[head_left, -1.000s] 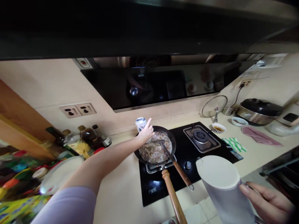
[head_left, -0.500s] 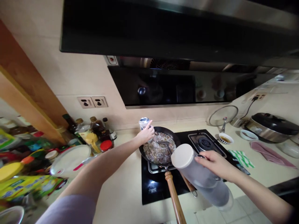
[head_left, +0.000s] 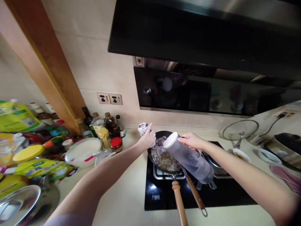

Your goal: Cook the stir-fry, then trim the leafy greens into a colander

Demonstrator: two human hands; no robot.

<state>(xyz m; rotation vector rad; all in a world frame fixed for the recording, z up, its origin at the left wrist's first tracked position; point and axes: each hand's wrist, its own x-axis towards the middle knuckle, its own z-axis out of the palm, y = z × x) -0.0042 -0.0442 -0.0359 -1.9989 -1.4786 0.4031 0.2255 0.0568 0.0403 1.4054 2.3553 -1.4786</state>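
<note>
My left hand (head_left: 147,139) grips a silver drinks can (head_left: 143,128) at the left rim of a black frying pan (head_left: 157,139) on the gas hob (head_left: 207,194). The pan holds brownish food (head_left: 164,157). My right hand (head_left: 191,140) holds a translucent water jug (head_left: 190,158) with a white lid (head_left: 170,140), tilted with the lid end down over the pan. A spatula with a wooden handle (head_left: 194,197) rests in the pan beside the pan's own wooden handle (head_left: 180,204).
Sauce bottles (head_left: 107,124), a red-lidded jar (head_left: 116,143) and a white plate (head_left: 82,151) crowd the counter at left. A glass lid (head_left: 240,130), small bowls (head_left: 240,154) and a rice cooker (head_left: 285,142) stand at right. The range hood (head_left: 202,34) hangs overhead.
My right hand has brought the jug from the lower right up over the pan and tipped it. The left hand has kept the can at the pan's rim. The view has swung left.
</note>
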